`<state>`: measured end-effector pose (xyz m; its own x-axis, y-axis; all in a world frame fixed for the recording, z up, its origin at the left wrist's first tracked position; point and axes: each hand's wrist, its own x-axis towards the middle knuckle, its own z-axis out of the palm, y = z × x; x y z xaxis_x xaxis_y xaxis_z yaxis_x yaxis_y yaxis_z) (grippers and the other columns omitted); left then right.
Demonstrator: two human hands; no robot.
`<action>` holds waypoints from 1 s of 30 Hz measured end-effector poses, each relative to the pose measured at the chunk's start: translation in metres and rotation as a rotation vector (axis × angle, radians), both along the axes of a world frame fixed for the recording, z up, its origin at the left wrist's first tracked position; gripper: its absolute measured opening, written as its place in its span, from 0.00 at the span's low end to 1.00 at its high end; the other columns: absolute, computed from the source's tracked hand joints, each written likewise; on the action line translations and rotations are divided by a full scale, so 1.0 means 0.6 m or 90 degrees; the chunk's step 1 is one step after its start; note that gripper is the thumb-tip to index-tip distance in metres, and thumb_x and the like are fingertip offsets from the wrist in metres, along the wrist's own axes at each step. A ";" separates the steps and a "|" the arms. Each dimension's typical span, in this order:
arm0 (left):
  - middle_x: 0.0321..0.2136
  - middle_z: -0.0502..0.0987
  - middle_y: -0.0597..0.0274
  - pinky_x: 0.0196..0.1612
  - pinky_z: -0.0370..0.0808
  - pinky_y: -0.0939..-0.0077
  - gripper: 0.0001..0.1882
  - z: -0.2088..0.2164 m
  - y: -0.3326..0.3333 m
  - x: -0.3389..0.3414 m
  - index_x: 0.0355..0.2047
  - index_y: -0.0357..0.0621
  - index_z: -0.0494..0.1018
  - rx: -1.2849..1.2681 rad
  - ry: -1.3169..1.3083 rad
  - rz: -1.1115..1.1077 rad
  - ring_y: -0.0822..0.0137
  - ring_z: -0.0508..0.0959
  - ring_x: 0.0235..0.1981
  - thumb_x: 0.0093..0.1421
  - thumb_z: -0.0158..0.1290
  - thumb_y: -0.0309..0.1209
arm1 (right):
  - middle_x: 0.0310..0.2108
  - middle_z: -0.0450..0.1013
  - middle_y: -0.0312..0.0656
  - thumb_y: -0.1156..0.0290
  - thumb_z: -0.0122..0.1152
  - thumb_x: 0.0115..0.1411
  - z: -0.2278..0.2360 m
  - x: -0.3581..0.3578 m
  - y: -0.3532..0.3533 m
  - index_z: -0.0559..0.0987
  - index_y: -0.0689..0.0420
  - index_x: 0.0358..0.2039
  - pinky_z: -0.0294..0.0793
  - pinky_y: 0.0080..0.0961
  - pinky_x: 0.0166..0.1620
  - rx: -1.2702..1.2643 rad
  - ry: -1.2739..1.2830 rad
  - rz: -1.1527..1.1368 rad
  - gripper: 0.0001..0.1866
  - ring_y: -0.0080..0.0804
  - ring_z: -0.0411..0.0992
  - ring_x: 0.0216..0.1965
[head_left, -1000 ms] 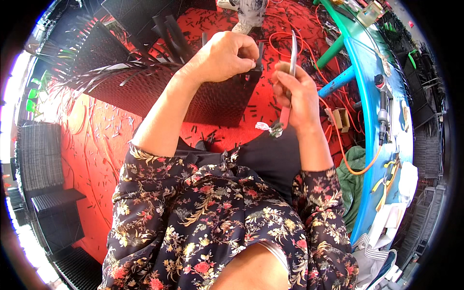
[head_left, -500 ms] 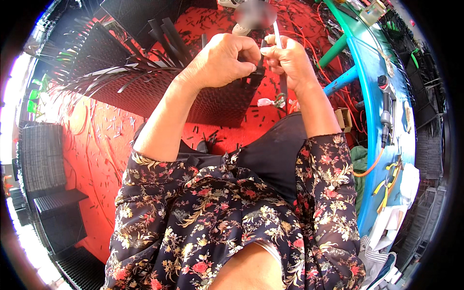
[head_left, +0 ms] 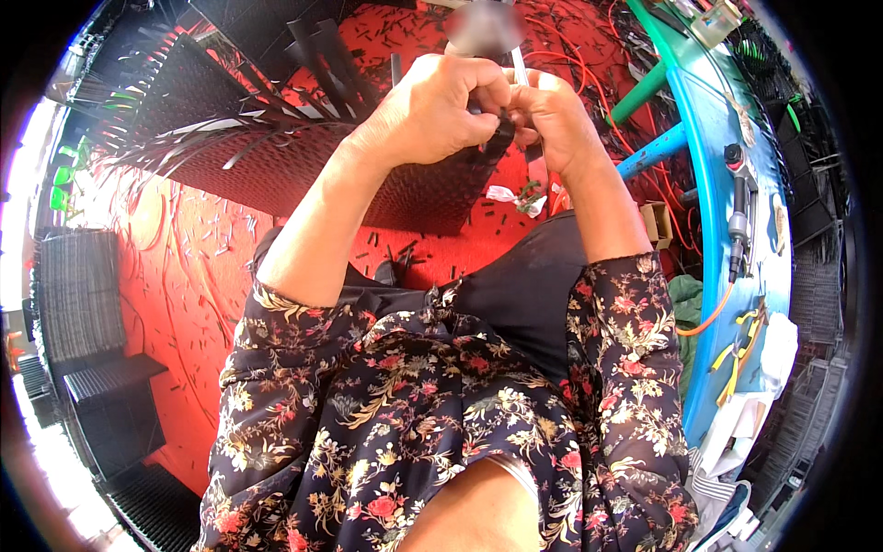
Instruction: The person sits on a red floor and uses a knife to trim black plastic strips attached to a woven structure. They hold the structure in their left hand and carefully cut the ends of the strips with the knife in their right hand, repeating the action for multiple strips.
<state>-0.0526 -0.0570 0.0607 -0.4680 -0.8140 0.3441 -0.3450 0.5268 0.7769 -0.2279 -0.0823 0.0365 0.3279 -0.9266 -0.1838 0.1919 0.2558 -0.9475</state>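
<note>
A black woven panel (head_left: 303, 175) with loose flat strips along its far-left edge stands tilted in front of me. My left hand (head_left: 446, 109) is closed at the panel's right-hand edge, thumb and fingertips pinching a black strip (head_left: 501, 129) there. Right beside it, my right hand (head_left: 556, 118) is closed round a long, flat, pale tool (head_left: 520, 66). One end of the tool sticks up above the fingers; the other hangs below the palm, near a whitish wrapping (head_left: 517, 197). The fingertips of both hands nearly meet, and partly hide the strip.
Black strip offcuts litter the red floor (head_left: 198, 304). On my right stands a blue table (head_left: 708, 230) bearing a power tool (head_left: 739, 216) with an orange hose and yellow-handled cutters (head_left: 736, 359). Stacked black woven panels (head_left: 81, 294) stand at the left.
My two hands have come closer together, the left shifting slightly right and up. The tool in my right hand has tilted a little. The panel is almost where it was.
</note>
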 end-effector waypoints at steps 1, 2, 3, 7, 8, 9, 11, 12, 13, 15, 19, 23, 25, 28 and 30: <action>0.19 0.73 0.68 0.29 0.71 0.82 0.06 0.000 -0.001 0.000 0.27 0.37 0.72 -0.015 0.001 0.001 0.79 0.72 0.22 0.46 0.52 0.19 | 0.18 0.64 0.32 0.76 0.57 0.50 -0.001 -0.001 0.001 0.70 0.58 0.31 0.58 0.14 0.16 -0.013 0.025 -0.007 0.08 0.16 0.61 0.14; 0.19 0.73 0.68 0.29 0.71 0.82 0.06 -0.002 -0.002 -0.001 0.27 0.37 0.72 -0.029 0.002 0.002 0.79 0.72 0.23 0.46 0.52 0.19 | 0.18 0.64 0.32 0.76 0.57 0.50 -0.004 -0.001 0.002 0.70 0.58 0.31 0.58 0.14 0.16 -0.026 0.050 -0.014 0.08 0.16 0.60 0.14; 0.19 0.74 0.67 0.29 0.71 0.82 0.06 -0.003 -0.004 -0.001 0.27 0.37 0.72 -0.044 0.003 0.002 0.79 0.72 0.23 0.46 0.52 0.19 | 0.18 0.64 0.31 0.76 0.58 0.50 -0.005 -0.002 0.004 0.70 0.58 0.32 0.58 0.14 0.16 -0.038 0.075 -0.021 0.08 0.16 0.60 0.13; 0.20 0.75 0.65 0.30 0.72 0.81 0.06 -0.004 -0.005 -0.003 0.27 0.36 0.72 -0.044 -0.008 0.017 0.78 0.74 0.23 0.45 0.52 0.20 | 0.18 0.64 0.31 0.75 0.59 0.49 0.011 0.003 0.012 0.69 0.58 0.33 0.58 0.14 0.16 -0.041 0.070 -0.040 0.10 0.16 0.61 0.14; 0.20 0.75 0.65 0.31 0.72 0.81 0.06 -0.003 -0.004 -0.004 0.27 0.36 0.72 -0.035 -0.009 0.019 0.78 0.74 0.24 0.45 0.52 0.20 | 0.17 0.64 0.31 0.75 0.60 0.49 0.013 0.003 0.008 0.69 0.58 0.33 0.58 0.14 0.15 -0.051 0.066 -0.022 0.11 0.16 0.61 0.14; 0.20 0.76 0.64 0.31 0.72 0.81 0.06 -0.001 -0.003 -0.005 0.27 0.36 0.72 -0.026 -0.009 0.020 0.77 0.74 0.24 0.45 0.52 0.20 | 0.17 0.64 0.31 0.75 0.60 0.49 0.015 0.003 0.005 0.69 0.59 0.33 0.58 0.15 0.15 -0.061 0.062 -0.004 0.11 0.16 0.61 0.14; 0.20 0.76 0.63 0.31 0.73 0.81 0.07 -0.006 -0.002 -0.003 0.27 0.36 0.73 -0.072 -0.005 0.018 0.76 0.75 0.24 0.45 0.53 0.20 | 0.16 0.63 0.31 0.74 0.61 0.48 0.008 0.006 0.003 0.70 0.58 0.32 0.56 0.15 0.15 -0.070 0.089 0.009 0.12 0.16 0.60 0.13; 0.20 0.76 0.63 0.31 0.73 0.81 0.07 -0.009 -0.002 -0.003 0.27 0.37 0.73 -0.094 -0.003 0.018 0.76 0.75 0.23 0.45 0.53 0.19 | 0.16 0.63 0.30 0.74 0.61 0.48 0.006 0.006 0.008 0.70 0.58 0.32 0.55 0.15 0.14 -0.071 0.096 0.001 0.11 0.15 0.59 0.13; 0.20 0.76 0.62 0.31 0.73 0.80 0.07 -0.010 -0.001 -0.004 0.27 0.37 0.73 -0.094 0.000 0.020 0.75 0.75 0.23 0.44 0.53 0.19 | 0.16 0.63 0.30 0.74 0.62 0.48 0.003 0.006 0.011 0.70 0.58 0.31 0.55 0.15 0.14 -0.071 0.103 -0.008 0.11 0.15 0.59 0.12; 0.20 0.76 0.62 0.31 0.73 0.80 0.07 -0.011 0.002 -0.007 0.27 0.37 0.73 -0.094 0.005 0.023 0.74 0.76 0.23 0.44 0.54 0.19 | 0.16 0.62 0.30 0.74 0.62 0.48 -0.005 -0.003 0.003 0.69 0.57 0.29 0.54 0.15 0.14 -0.069 0.089 0.022 0.10 0.15 0.57 0.12; 0.20 0.76 0.62 0.31 0.73 0.78 0.07 -0.013 -0.002 -0.008 0.27 0.37 0.73 -0.125 -0.002 0.037 0.73 0.76 0.23 0.45 0.54 0.21 | 0.16 0.62 0.30 0.73 0.62 0.48 0.004 -0.005 0.008 0.69 0.57 0.29 0.53 0.15 0.14 -0.040 0.073 -0.011 0.10 0.15 0.58 0.13; 0.19 0.76 0.63 0.31 0.73 0.78 0.07 -0.012 -0.005 -0.008 0.27 0.37 0.73 -0.079 0.000 0.031 0.73 0.76 0.23 0.45 0.54 0.21 | 0.18 0.63 0.30 0.72 0.61 0.49 -0.001 -0.006 0.003 0.69 0.57 0.31 0.54 0.14 0.14 -0.039 0.034 -0.033 0.11 0.15 0.59 0.14; 0.19 0.76 0.63 0.31 0.73 0.79 0.07 -0.009 -0.004 -0.006 0.27 0.37 0.73 -0.056 0.001 0.029 0.74 0.76 0.23 0.45 0.54 0.21 | 0.18 0.63 0.30 0.72 0.62 0.49 0.001 -0.007 0.003 0.70 0.58 0.33 0.54 0.14 0.15 -0.082 0.072 0.014 0.12 0.15 0.59 0.14; 0.19 0.76 0.64 0.31 0.73 0.79 0.06 -0.008 -0.003 -0.005 0.27 0.38 0.73 -0.023 0.013 0.025 0.74 0.76 0.24 0.45 0.54 0.21 | 0.19 0.64 0.31 0.69 0.63 0.50 0.011 -0.008 0.014 0.70 0.60 0.36 0.58 0.15 0.18 -0.113 0.127 0.007 0.15 0.14 0.59 0.15; 0.20 0.76 0.64 0.30 0.73 0.80 0.06 -0.009 -0.006 -0.006 0.26 0.38 0.73 -0.044 0.020 0.029 0.75 0.75 0.24 0.45 0.54 0.21 | 0.19 0.65 0.31 0.66 0.64 0.50 0.014 -0.008 0.032 0.70 0.62 0.37 0.61 0.15 0.20 -0.181 0.207 -0.081 0.18 0.14 0.60 0.17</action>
<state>-0.0564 -0.0608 0.0551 -0.4194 -0.8078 0.4143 -0.3464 0.5642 0.7494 -0.2328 -0.0630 0.0447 0.1753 -0.9845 0.0099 -0.1146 -0.0304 -0.9930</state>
